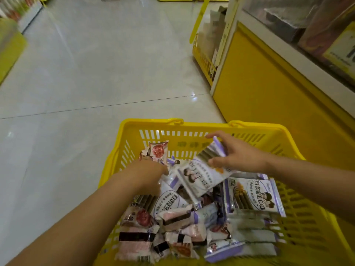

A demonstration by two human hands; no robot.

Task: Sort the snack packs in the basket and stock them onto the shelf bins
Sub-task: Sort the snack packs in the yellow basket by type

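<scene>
A yellow plastic basket (pixel 192 129) stands on the floor, filled with several snack packs. My right hand (pixel 236 152) grips a small stack of purple-and-white packs (pixel 199 173) lifted above the pile. My left hand (pixel 148 171) reaches down into the left of the pile among the packs; its fingertips are hidden, so what they touch is unclear. Pink-and-white packs (pixel 134 244) lie at the near left. Another purple pack (pixel 253 196) lies flat at the right. One pink pack (pixel 157 150) leans on the far wall.
A yellow-and-white shelf unit (pixel 255 77) with bins stands close on the right. A second yellow basket (pixel 203 54) with goods sits beyond it. Pale tiled floor (pixel 86 73) spreads to the left and ahead. More yellow shelving (pixel 9 47) edges the far left.
</scene>
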